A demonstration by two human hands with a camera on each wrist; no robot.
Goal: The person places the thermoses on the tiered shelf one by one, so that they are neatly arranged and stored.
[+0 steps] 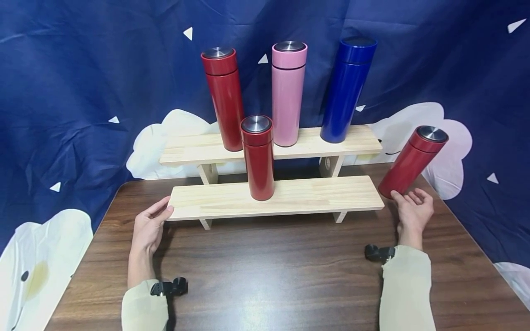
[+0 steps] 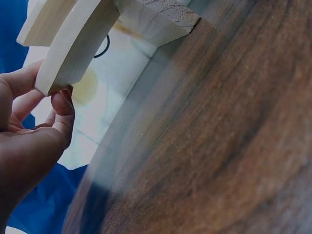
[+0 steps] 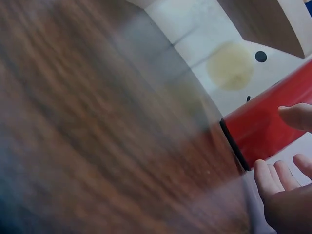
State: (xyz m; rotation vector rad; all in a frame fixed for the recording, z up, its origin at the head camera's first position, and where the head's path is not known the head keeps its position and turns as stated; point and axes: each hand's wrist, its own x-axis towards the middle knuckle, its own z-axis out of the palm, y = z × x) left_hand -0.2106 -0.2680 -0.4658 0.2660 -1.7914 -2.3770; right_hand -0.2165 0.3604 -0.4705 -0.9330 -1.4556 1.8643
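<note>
In the head view my left hand pinches the left end of the lower front wooden shelf board. The left wrist view shows thumb and fingers of the left hand on either side of the board's end. At the right, my right hand is beside the base of a red thermos flask on the table. Its fingers are loosely spread and overlap the flask in the right wrist view. Another red thermos flask stands mid-board on the front shelf.
On the higher back board stand a red flask, a pink flask and a blue flask. The brown wooden table extends in front. A blue patterned cloth hangs behind.
</note>
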